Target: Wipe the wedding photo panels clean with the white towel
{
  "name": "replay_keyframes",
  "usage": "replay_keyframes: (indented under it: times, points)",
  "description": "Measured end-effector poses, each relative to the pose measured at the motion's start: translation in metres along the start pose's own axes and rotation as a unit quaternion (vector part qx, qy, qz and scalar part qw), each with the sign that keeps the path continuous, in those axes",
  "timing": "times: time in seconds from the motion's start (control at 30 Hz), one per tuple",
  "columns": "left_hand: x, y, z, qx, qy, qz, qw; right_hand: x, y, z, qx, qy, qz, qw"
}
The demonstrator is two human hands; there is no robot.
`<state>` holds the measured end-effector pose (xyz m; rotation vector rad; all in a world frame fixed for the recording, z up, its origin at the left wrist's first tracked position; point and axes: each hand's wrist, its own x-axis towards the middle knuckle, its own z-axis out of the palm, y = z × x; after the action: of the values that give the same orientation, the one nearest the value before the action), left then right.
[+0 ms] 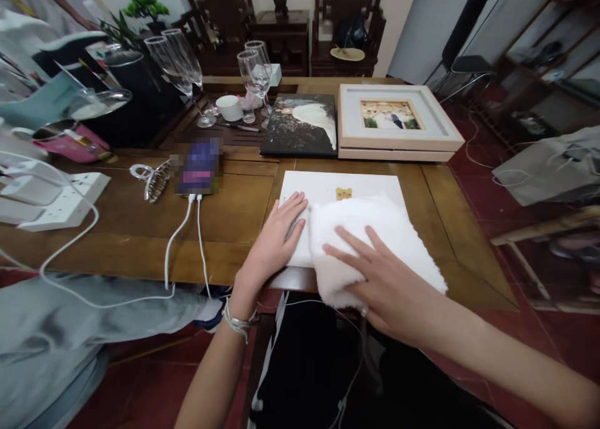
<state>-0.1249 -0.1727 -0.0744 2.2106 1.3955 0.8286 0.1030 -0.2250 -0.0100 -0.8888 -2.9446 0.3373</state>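
A white flat panel (323, 184) lies on the wooden table, with a small gold-coloured metal fitting (344, 193) near its far edge. My left hand (282, 229) rests flat on the panel's left side, fingers stretched out and holding nothing. Over the right and near part of the panel spreads a fluffy white cloth (398, 229). My right hand (375, 269) presses on this cloth with its fingers spread; the thumb side is partly hidden. Part of the cloth hangs over the table's near edge.
Behind the panel lie a dark picture board (300, 126) and a pale-framed photo (398, 119). Wine glasses (255, 72) and a white cup (229, 108) stand farther back. A hair claw (152, 179), a phone with cables (199, 166) and a power strip (65, 201) are left. Someone's grey-trousered leg (117, 310) is beside me.
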Motion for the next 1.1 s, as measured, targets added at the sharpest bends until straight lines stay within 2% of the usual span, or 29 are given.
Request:
replay_keyframes:
  times: [0.07,0.13,0.33,0.43,0.53,0.63,0.73,0.8,0.87,0.93,1.1]
  points:
    - [0.0,0.0,0.0,0.004,-0.001,0.001,1.0,-0.001,-0.004,-0.002,0.01,-0.013,0.0,1.0]
    - [0.0,0.0,0.0,0.006,-0.004,0.001,1.0,0.008,0.003,-0.004,0.009,-0.012,0.015,1.0]
    - [0.0,0.001,-0.001,-0.002,-0.008,0.002,1.0,0.068,0.058,-0.012,-0.025,0.03,0.085,0.996]
    - [0.0,0.001,-0.002,-0.005,-0.005,0.003,1.0,0.087,0.072,-0.013,-0.04,0.038,0.1,0.993]
    - [-0.001,0.0,-0.001,-0.009,0.001,0.005,1.0,0.083,0.06,-0.006,-0.063,0.037,0.091,0.993]
    - [-0.002,-0.002,-0.001,-0.013,0.004,0.01,1.0,0.06,0.026,0.004,-0.061,0.045,0.079,0.994]
    - [-0.002,-0.003,-0.001,-0.011,0.001,0.014,1.0,0.033,-0.008,0.006,-0.015,0.034,0.039,0.999]
    - [-0.001,-0.004,0.0,-0.009,0.002,0.015,1.0,0.02,-0.019,0.001,0.023,0.005,0.009,1.0]
    - [-0.001,-0.004,0.0,-0.009,0.004,0.015,1.0,0.016,-0.018,-0.005,0.047,-0.016,0.004,0.999]
    - [-0.001,-0.004,0.001,-0.012,0.008,0.014,1.0,0.019,-0.005,-0.01,0.051,-0.014,0.025,0.998]
    - [-0.002,-0.002,0.001,-0.034,0.022,0.006,0.999,0.055,0.041,-0.008,-0.019,0.039,0.113,0.993]
